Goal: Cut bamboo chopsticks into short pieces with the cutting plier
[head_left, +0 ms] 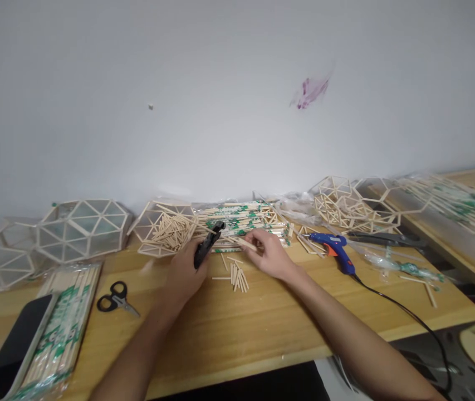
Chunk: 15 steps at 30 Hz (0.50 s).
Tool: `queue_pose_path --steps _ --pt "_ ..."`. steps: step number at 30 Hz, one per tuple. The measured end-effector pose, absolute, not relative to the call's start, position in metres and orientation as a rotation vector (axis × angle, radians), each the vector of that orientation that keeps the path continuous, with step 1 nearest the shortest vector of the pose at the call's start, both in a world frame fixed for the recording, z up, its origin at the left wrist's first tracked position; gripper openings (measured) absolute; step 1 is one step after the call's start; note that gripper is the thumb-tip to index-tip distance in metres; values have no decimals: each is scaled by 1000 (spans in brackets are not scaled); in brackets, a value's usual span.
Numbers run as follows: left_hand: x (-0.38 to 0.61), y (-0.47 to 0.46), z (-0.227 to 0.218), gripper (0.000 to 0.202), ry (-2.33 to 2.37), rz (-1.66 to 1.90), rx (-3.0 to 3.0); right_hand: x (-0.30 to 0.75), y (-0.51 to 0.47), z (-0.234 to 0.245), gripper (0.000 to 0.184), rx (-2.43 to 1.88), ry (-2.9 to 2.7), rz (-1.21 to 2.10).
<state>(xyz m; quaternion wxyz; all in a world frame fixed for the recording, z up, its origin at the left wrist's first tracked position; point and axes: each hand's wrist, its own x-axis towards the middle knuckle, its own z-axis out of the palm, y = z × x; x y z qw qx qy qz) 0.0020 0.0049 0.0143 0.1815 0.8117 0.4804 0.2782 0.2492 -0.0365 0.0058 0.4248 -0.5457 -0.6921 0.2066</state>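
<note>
My left hand is wrapped round a black hand tool that looks like pliers, its head tilted up and to the right. Pinched between the fingers of my right hand is a wooden chopstick, pointing left toward the tool; whether the two touch, I cannot tell. On the table below, between both hands, lies a small fan of short cut stick pieces. Wrapped chopsticks with green print lie just behind my hands. Left of them, a stick-frame bowl holds many short sticks.
A blue glue gun with a trailing black cord lies at right. Scissors, a phone and a chopstick pack are at left. Frame domes line the wall, with another open lattice at right.
</note>
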Motion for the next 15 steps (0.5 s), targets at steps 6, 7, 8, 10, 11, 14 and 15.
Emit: queue_pose_path --steps 6,7,8,10,11,14,15 --pt "7 0 21 36 1404 515 2249 249 -33 -13 9 -1602 -1840 208" --pt "8 0 22 37 1398 478 2242 248 -34 -15 11 -1604 -1839 195" --pt "8 0 23 39 1388 449 2238 247 -34 -15 13 -1591 -1826 185" --pt "8 0 23 41 1367 392 2231 245 -36 -14 19 -1541 -1783 152" --pt "7 0 23 42 1353 368 2227 244 -37 -12 21 -1519 -1765 135" --pt "6 -1 24 45 1318 324 2215 240 -40 -5 21 -1481 -1744 137" --pt "6 -1 24 46 1311 314 2212 238 -40 -3 21 -1464 -1741 179"
